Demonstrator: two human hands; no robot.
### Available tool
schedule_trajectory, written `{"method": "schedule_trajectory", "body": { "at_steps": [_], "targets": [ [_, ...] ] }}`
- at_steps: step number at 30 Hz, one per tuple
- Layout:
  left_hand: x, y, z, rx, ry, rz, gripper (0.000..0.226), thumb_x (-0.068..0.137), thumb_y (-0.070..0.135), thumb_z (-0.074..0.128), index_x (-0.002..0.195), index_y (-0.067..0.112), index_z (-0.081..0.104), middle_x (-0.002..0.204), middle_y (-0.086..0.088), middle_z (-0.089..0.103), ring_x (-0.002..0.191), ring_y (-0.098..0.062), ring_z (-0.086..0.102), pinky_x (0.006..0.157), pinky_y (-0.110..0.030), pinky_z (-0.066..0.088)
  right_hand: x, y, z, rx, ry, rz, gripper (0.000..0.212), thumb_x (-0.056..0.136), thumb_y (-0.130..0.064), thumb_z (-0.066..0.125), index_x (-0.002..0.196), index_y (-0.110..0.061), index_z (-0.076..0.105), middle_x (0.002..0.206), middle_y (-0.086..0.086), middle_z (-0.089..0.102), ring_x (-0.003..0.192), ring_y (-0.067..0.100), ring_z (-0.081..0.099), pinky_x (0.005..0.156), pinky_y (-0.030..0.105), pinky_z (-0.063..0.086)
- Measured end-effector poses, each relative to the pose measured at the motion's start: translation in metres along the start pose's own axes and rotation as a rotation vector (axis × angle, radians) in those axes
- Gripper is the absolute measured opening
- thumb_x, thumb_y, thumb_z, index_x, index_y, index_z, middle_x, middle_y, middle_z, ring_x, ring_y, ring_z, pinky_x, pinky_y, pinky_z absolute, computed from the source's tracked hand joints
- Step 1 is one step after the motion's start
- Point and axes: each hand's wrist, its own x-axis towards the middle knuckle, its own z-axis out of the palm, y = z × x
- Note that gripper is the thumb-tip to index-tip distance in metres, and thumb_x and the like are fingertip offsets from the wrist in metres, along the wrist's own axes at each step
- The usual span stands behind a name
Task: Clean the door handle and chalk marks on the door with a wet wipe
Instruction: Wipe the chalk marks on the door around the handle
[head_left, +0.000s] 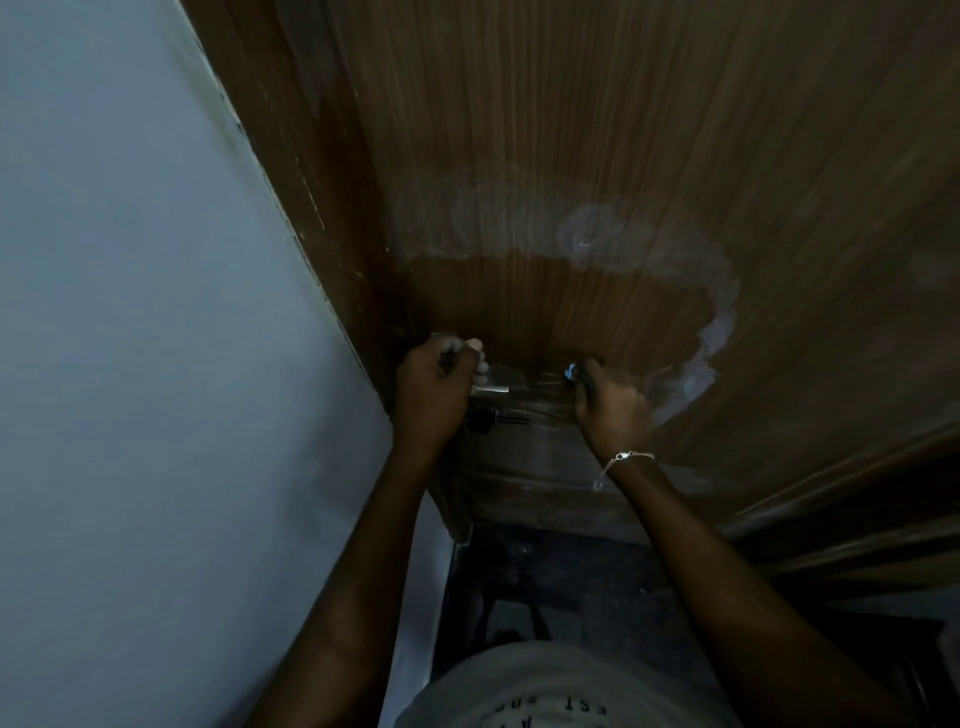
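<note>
The door handle (511, 387) sits low on the wooden door (675, 114), near its left edge, blurred between both hands. The left hand (434, 387) curls its fingers around the handle's left end. The right hand (613, 402) is closed on a wet wipe (570, 371), only a pale bit showing, at the handle's right end. Chalk marks (719, 322) arc above and to the right around a darker patch (545, 301). A bracelet (626, 458) hangs on the right wrist, and a pale wall (130, 312) stands to the left.

shirt print (558, 707) — letters cut off, blurred, unreadable
</note>
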Motion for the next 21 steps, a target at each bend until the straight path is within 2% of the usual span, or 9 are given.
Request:
{"method": "schedule_trajectory", "body": {
  "at_steps": [3,6,8,11,13,15,17,19,21],
  "targets": [
    [-0.002,-0.001,-0.002,0.008,0.019,-0.005,0.02,0.099,0.026,0.058,0.095,0.009,0.069,0.085,-0.003,0.074,0.079,-0.018,0.074,0.075,-0.03,0.06,-0.001,0.023,-0.01,0.124,0.087,0.139,0.012,0.092,-0.018,0.059,0.102,-0.017,0.066,0.087,0.008,0.072,0.076,0.029,0.069,0.063,0.034,0.053],
    [-0.004,-0.002,-0.003,0.034,0.036,-0.012,0.022,0.099,0.026,0.057,0.092,0.009,0.069,0.083,-0.001,0.073,0.077,-0.015,0.073,0.068,-0.021,0.057,0.006,0.016,-0.02,0.175,0.252,0.066,0.012,0.091,-0.011,0.06,0.101,-0.014,0.066,0.097,0.003,0.069,0.083,0.017,0.065,0.071,0.025,0.049],
    [-0.004,-0.001,0.001,0.047,0.023,-0.012,0.019,0.099,0.025,0.057,0.09,0.012,0.069,0.082,0.0,0.073,0.076,-0.014,0.073,0.066,-0.019,0.055,0.005,0.006,-0.014,0.134,0.188,0.004,0.013,0.092,-0.016,0.059,0.104,-0.018,0.065,0.097,0.002,0.067,0.082,0.019,0.065,0.067,0.03,0.053],
    [-0.005,0.002,0.006,0.078,-0.004,0.017,0.019,0.099,0.024,0.058,0.091,0.01,0.069,0.082,0.001,0.073,0.076,-0.013,0.073,0.068,-0.021,0.059,-0.006,0.018,-0.004,0.072,0.007,0.069,0.016,0.093,-0.022,0.059,0.107,-0.023,0.065,0.096,0.006,0.071,0.082,0.029,0.068,0.065,0.036,0.054],
    [-0.005,0.001,0.006,0.089,0.004,0.029,0.02,0.099,0.025,0.058,0.093,0.009,0.069,0.083,0.001,0.073,0.076,-0.01,0.073,0.069,-0.021,0.059,-0.011,0.033,-0.012,0.084,0.062,0.174,0.013,0.091,-0.021,0.062,0.103,-0.022,0.068,0.094,0.006,0.072,0.083,0.03,0.068,0.066,0.032,0.049],
    [-0.006,-0.001,0.004,0.082,0.02,0.015,0.021,0.099,0.024,0.057,0.096,0.007,0.069,0.085,0.0,0.073,0.075,-0.007,0.072,0.067,-0.017,0.056,-0.007,0.043,-0.024,0.108,0.224,0.254,0.01,0.089,-0.02,0.064,0.097,-0.021,0.069,0.091,0.004,0.073,0.082,0.027,0.068,0.066,0.028,0.045],
    [-0.005,-0.004,0.005,0.082,0.028,-0.002,0.021,0.099,0.025,0.057,0.096,0.008,0.069,0.086,0.0,0.073,0.076,-0.008,0.073,0.067,-0.019,0.056,-0.001,0.041,-0.029,0.148,0.31,0.21,0.011,0.087,-0.014,0.065,0.096,-0.019,0.069,0.095,0.0,0.072,0.086,0.02,0.066,0.07,0.025,0.044],
    [-0.003,-0.005,0.009,0.1,0.018,-0.008,0.021,0.098,0.027,0.058,0.094,0.01,0.07,0.085,0.0,0.074,0.078,-0.012,0.073,0.071,-0.027,0.059,0.0,0.034,-0.027,0.151,0.251,0.106,0.013,0.086,-0.011,0.065,0.096,-0.019,0.069,0.096,-0.001,0.072,0.085,0.016,0.065,0.072,0.026,0.048],
    [-0.004,-0.003,0.015,0.114,-0.005,0.009,0.022,0.098,0.027,0.058,0.093,0.009,0.069,0.084,0.0,0.074,0.078,-0.014,0.073,0.074,-0.031,0.06,-0.005,0.041,-0.019,0.092,0.122,0.125,0.009,0.087,-0.018,0.064,0.095,-0.022,0.068,0.09,0.002,0.072,0.08,0.024,0.067,0.065,0.032,0.052]
  ]
}}
